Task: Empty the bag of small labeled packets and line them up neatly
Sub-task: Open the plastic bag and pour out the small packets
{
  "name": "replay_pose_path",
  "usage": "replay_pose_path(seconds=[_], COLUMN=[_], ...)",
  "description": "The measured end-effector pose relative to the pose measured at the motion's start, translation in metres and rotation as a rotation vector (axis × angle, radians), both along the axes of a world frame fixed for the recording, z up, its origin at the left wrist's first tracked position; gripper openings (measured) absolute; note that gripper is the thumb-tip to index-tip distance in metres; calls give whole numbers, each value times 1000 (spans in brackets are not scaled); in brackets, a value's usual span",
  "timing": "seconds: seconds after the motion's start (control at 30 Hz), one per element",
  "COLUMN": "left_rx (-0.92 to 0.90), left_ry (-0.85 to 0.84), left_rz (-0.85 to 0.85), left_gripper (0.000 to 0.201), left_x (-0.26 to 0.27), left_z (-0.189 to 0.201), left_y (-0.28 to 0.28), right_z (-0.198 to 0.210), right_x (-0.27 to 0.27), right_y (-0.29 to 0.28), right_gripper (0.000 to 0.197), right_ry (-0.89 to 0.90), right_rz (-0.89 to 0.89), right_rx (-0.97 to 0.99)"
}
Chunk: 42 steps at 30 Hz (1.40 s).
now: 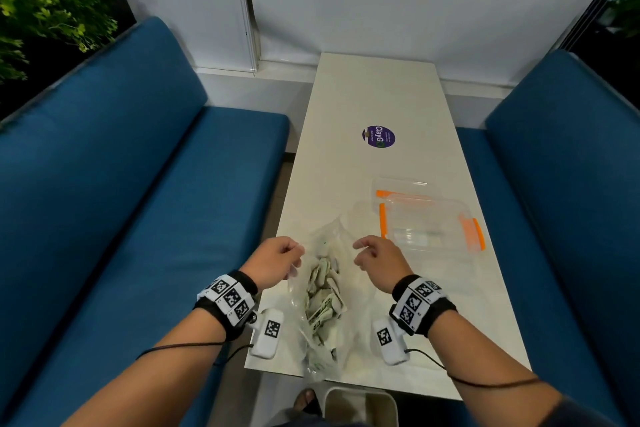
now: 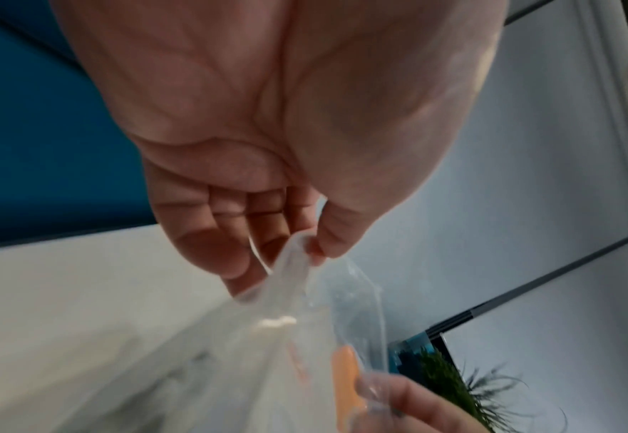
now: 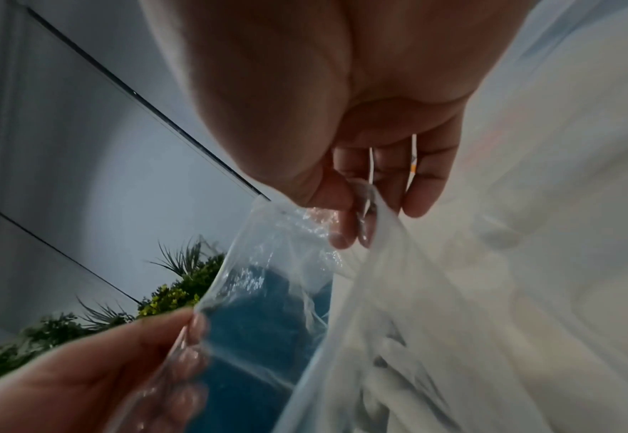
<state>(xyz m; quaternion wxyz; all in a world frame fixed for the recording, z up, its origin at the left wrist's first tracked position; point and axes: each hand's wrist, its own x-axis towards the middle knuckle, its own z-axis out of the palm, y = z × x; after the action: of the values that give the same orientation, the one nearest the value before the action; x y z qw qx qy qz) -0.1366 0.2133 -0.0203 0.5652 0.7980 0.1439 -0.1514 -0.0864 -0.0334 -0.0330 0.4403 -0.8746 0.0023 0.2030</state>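
Note:
A clear plastic bag (image 1: 322, 291) lies on the near end of the white table (image 1: 377, 97), full of several small white-and-green packets (image 1: 323, 302). My left hand (image 1: 277, 262) pinches the bag's left mouth edge (image 2: 297, 246) between thumb and fingers. My right hand (image 1: 375, 262) pinches the right mouth edge (image 3: 367, 205) the same way. Together the hands hold the mouth spread apart. In the right wrist view the left hand's fingertips (image 3: 193, 331) show through the film (image 3: 267, 281).
A clear lidded container with orange clips (image 1: 429, 218) lies just right of the bag. A purple round sticker (image 1: 378, 136) sits mid-table. Blue bench seats (image 1: 138, 184) flank the table on both sides. A white bin (image 1: 360, 406) stands under the near edge.

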Motion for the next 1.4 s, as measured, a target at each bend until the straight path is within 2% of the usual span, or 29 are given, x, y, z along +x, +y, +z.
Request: replay_pose_path(seconds=[0.17, 0.33, 0.4, 0.43, 0.53, 0.67, 0.77, 0.93, 1.07, 1.13, 1.27, 1.3, 1.33, 1.4], left_rx=[6, 357, 398, 398, 340, 121, 56, -54, -151, -222, -238, -255, -280, -338], left_ry=[71, 32, -14, -34, -77, 17, 40, 148, 232, 267, 241, 228, 219, 213], left_rz=[36, -175, -229, -254, -303, -230, -184, -148, -94, -104, -209, -215, -206, -175], left_gripper=[26, 32, 32, 38, 47, 38, 25, 29, 32, 35, 24, 20, 19, 24], left_x=[0, 16, 28, 34, 50, 59, 60, 55, 51, 47, 41, 41, 40, 39], left_z=[4, -2, -5, -6, -9, -12, -16, -16, -13, -12, -15, -16, -18, -20], left_y=[19, 21, 15, 10, -6, -22, -18, -4, -7, -11, -12, -11, -9, -6], right_z=[13, 5, 2, 0, -2, -11, -16, -6, 4, 9, 13, 10, 5, 5], right_x=[2, 4, 10, 14, 22, 24, 24, 17, 17, 19, 23, 24, 25, 24], right_y=[-8, 3, 11, 15, 27, 33, 24, 12, 11, 12, 17, 16, 15, 15], right_gripper=[24, 18, 23, 27, 46, 57, 50, 25, 30, 23, 23, 28, 34, 32], right_ry=[-10, -12, -35, -56, -102, -54, -33, 10, 52, 95, 149, 173, 207, 260], right_rz=[57, 258, 317, 317, 244, 175, 105, 186, 230, 220, 65, -2, -62, -105], right_rx=[-30, -151, -223, -247, -230, -85, 7, 13, -3, 2, 224, 268, 329, 441])
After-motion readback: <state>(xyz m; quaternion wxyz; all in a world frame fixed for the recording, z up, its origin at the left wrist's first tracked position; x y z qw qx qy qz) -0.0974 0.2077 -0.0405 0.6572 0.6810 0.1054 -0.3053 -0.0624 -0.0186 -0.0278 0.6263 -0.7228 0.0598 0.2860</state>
